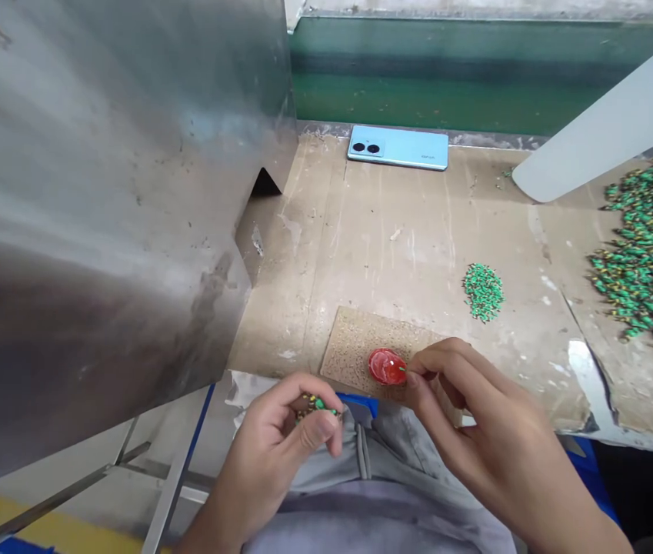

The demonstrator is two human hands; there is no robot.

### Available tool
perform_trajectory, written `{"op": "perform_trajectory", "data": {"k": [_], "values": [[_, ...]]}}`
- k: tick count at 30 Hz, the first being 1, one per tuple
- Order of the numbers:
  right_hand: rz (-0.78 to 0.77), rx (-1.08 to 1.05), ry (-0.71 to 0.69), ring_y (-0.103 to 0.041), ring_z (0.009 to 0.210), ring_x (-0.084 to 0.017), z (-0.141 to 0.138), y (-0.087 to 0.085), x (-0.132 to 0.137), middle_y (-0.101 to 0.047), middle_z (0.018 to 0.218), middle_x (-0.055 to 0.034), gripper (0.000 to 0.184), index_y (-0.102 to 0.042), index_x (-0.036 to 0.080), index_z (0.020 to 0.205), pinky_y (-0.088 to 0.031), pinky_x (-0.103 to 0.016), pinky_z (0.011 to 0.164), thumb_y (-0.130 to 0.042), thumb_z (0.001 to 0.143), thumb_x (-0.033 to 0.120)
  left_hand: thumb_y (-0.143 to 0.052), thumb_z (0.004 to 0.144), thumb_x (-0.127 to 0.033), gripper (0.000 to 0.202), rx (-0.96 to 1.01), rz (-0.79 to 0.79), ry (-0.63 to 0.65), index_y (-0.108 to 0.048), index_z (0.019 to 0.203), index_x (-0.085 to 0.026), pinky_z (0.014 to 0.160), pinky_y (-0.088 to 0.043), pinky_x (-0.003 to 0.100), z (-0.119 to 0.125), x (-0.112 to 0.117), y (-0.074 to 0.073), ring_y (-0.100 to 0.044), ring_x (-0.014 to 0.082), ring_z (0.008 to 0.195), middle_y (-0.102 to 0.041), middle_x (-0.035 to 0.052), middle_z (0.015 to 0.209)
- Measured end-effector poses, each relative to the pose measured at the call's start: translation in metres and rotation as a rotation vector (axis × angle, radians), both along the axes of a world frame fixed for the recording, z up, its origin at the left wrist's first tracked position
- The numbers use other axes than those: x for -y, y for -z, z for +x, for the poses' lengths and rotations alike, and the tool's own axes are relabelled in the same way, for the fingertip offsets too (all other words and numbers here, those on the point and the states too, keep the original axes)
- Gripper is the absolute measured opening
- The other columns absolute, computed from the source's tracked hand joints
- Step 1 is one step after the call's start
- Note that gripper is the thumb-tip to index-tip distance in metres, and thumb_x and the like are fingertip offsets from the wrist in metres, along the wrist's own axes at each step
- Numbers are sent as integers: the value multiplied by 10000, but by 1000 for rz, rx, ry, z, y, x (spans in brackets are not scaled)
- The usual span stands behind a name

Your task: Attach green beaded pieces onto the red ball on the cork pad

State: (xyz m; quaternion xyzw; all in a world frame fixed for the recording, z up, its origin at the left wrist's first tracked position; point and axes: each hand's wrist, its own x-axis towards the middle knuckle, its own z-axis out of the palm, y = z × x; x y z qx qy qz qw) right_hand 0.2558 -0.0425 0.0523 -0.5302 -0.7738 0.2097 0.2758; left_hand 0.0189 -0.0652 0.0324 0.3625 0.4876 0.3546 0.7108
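Two bare hands pinch small pieces above a speckled tan cork board [354, 346]
The left hand [271, 454] grips green-and-gold pieces [315, 406] between thumb and fingers; the right hand [476, 415] pinches a tiny green piece [403, 370] at a glossy red oval dome [387, 366] on the board — a small green mound [483, 292] lies beyond.

A green-painted wall [447, 77] behind the cardboard-covered workbench [395, 231]; scuffed sheet-metal panel [101, 192] at left; yellow floor marking [43, 527] below.

Steel panel [101, 215] blocking the left hand [271, 462]; passage ahead over the bench [395, 246]
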Motion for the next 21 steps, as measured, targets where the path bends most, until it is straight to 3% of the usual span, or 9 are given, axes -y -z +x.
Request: {"op": "perform_trajectory", "data": {"k": [8,13,18,21], "values": [[23,29,-9,-609,672,-146,-3,2,-3,-636,873,-7,98,-582,224,1010,-449,-299,605,-577,1050,135,-734,966,-614,420,-83,13,68,-683,912,-201,627,-395,241,-3,-1,-4,-527,137,650,-646,-9,688],[21,8,-22,-636,704,-150,-1,-3,-2,-644,883,-18,99,-595,223,1032,-472,-291,610,-578,1046,127,-740,974,-510,312,-150,-23,21,-695,930,-205,666,-432,256,3,-2,-12,-574,162,703,-648,-1,723],[-24,-67,48,-598,699,-132,14,-4,15,-633,889,-16,118,-597,232,996,-453,-272,584,-595,1034,120,-798,909,-526,342,-217,-56,63,-697,879,-201,576,-365,239,3,-1,-11,-500,138,618,-569,-29,658],[33,11,13,-611,744,-148,20,7,25,-653,883,-9,134,-603,223,1010,-456,-310,683,-631,1011,93,-768,940,-517,329,-224,-25,109,-692,893,-201,572,-378,231,2,-1,-6,-523,136,624,-581,-27,672]]}}
